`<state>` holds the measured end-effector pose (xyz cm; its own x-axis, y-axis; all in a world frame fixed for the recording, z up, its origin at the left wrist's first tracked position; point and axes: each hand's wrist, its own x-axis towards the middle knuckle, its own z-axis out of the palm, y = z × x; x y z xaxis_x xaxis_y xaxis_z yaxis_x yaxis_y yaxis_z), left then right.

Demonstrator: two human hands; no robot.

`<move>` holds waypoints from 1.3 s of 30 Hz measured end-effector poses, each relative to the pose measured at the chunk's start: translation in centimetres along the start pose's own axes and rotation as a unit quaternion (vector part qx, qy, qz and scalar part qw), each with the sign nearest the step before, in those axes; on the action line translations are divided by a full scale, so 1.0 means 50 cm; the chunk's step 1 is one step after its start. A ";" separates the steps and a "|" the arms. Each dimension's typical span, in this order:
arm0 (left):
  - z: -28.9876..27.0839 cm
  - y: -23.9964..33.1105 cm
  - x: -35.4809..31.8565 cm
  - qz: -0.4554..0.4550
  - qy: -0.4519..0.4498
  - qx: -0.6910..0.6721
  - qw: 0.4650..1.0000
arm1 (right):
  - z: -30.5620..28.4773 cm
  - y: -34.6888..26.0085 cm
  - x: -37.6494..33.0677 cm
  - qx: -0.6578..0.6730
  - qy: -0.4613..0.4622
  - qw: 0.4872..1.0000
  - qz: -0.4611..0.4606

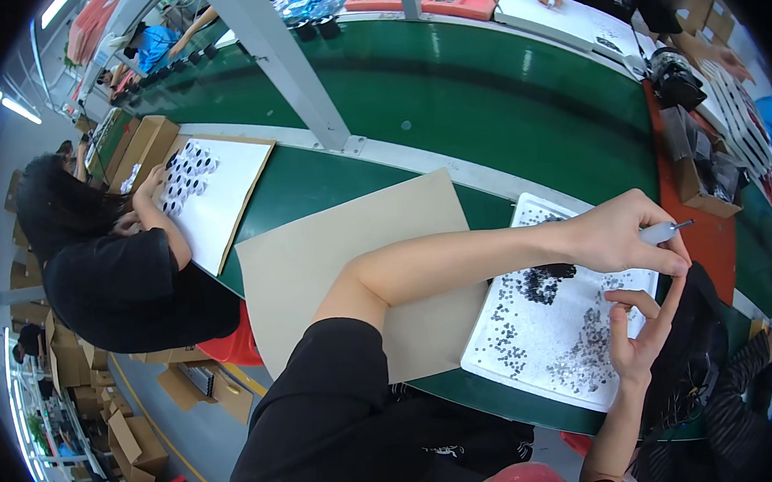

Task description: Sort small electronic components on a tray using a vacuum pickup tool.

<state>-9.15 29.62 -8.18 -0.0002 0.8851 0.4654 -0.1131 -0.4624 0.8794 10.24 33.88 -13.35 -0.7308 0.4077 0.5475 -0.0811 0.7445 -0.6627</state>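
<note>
"Where is the white-handled tool (658,234)?"

"In the left hand (620,229). That grip is closed around the handle, by the white tray's (476,347) right edge."

"Which way does it point?"

"Its long side runs left to right. The dark tip pokes out right, away from the tray."

"And the right hand (635,349)?"

"It's by the tray's right edge too, closer to the person. Its grip is part open, thumb apart, one finger up near the left fingertips. I can't tell if a tiny bit is there."

"Which hand is nearer the grey bits (580,353) in the tray?"

"The right."
</note>
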 end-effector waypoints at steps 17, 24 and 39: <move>0.004 -0.011 0.003 -0.064 0.005 0.011 0.998 | -0.004 0.001 0.029 -0.032 0.019 0.998 -0.044; 0.011 -0.002 0.001 -0.122 0.004 -0.018 0.992 | -0.015 0.001 0.016 -0.021 -0.030 0.999 -0.031; 0.003 -0.001 0.009 -0.131 0.050 0.036 0.989 | -0.056 -0.030 0.043 0.478 -0.078 0.862 0.148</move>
<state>-8.98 30.03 -8.02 -0.0797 0.9741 0.2115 -0.0522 -0.2160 0.9750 10.70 35.15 -9.74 -0.8916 0.3738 0.2554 -0.3420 -0.1864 -0.9210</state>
